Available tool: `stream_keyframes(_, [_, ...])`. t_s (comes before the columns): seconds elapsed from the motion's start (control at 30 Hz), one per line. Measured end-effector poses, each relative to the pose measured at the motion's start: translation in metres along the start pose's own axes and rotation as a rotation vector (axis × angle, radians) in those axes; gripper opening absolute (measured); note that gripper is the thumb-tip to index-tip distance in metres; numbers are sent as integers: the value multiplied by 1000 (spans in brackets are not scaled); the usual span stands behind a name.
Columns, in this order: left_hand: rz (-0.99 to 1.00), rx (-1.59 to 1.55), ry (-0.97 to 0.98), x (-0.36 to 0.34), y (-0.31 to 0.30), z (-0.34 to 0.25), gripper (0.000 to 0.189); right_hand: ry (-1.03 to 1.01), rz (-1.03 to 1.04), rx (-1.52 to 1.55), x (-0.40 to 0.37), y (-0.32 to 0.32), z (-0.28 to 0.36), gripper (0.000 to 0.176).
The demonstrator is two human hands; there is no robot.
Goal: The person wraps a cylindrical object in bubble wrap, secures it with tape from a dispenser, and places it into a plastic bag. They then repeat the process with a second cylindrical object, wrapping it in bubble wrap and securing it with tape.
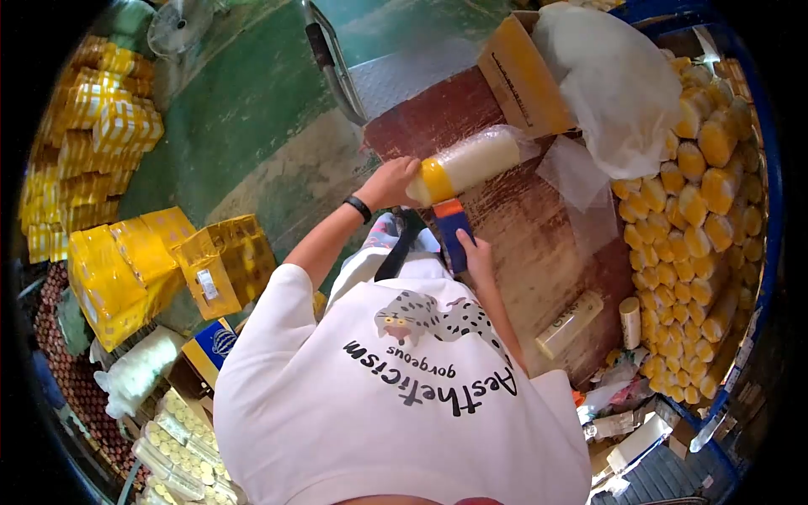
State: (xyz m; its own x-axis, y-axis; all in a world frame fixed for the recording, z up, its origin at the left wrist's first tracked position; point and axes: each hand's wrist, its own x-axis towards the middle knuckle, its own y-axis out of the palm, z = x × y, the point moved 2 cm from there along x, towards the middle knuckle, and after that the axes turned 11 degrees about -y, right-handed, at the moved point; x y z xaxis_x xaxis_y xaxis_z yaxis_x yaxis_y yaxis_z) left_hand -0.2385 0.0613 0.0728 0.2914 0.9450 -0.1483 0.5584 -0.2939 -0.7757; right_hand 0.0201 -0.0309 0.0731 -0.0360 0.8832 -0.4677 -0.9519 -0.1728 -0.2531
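A long white roll with a yellow band [480,164], wrapped in clear plastic, lies slanted over the reddish-brown work surface [522,227]. My left hand [392,183] grips its near-left end, fingers closed round the yellow part. Just below that end, my right hand [476,252] is closed on the lower part of a blue and orange tool [454,234]. The tool's orange end touches or nearly touches the yellow band. Loose clear plastic stretches past the roll's far end.
An open cardboard box [526,80] and a white plastic bag [610,88] stand beyond the roll. Many yellow-ended rolls [694,227] are stacked right. Two cylinders [570,324] lie nearby. Yellow-taped boxes [130,269] are at left, a metal handle [337,71] at top.
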Motion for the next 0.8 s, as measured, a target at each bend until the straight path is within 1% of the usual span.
stream_keyframes(0.03, [152,4,-118,-2,-1,-1,89,-6,-2,139,-11,0,41,45])
stream_keyframes(0.07, [59,99,-51,-6,-6,-4,92,-22,30,117,-4,-4,40,48])
stream_keyframes(0.13, [-126,286,88,-15,-19,-14,100,-67,38,-52,12,-7,41,51])
stream_keyframes(0.17, [-56,345,81,-15,-28,-18,108,-68,48,-84,18,-6,50,49])
stream_keyframes(0.23, [-24,304,153,-11,-28,-18,109,-67,72,-152,27,-4,67,45])
stream_keyframes(0.27, [-9,280,183,-9,-28,-19,109,-71,58,-101,32,-1,68,47])
stream_keyframes(0.33, [-122,315,166,1,-21,-16,111,-85,35,0,41,10,69,51])
stream_keyframes(0.4, [-270,369,161,24,-8,5,110,-144,-1,-9,44,21,82,51])
stream_keyframes(0.43, [-309,264,177,34,-9,11,101,-167,-17,5,47,29,86,51])
stream_keyframes(0.47, [-280,228,151,42,-14,16,93,-189,-34,20,44,35,94,51])
stream_keyframes(0.5, [-250,183,124,48,-19,18,91,-214,-39,-23,38,38,104,53])
stream_keyframes(0.6, [-170,96,89,55,-28,23,90,-284,-121,-37,27,48,88,52])
stream_keyframes(0.73, [-63,135,27,60,-33,25,92,-48,-43,-27,13,43,52,51])
stream_keyframes(0.77, [-30,144,-1,59,-36,22,93,-64,-43,-80,15,42,51,56])
stream_keyframes(0.8, [-42,137,8,59,-33,23,93,-75,-45,-180,23,43,51,58])
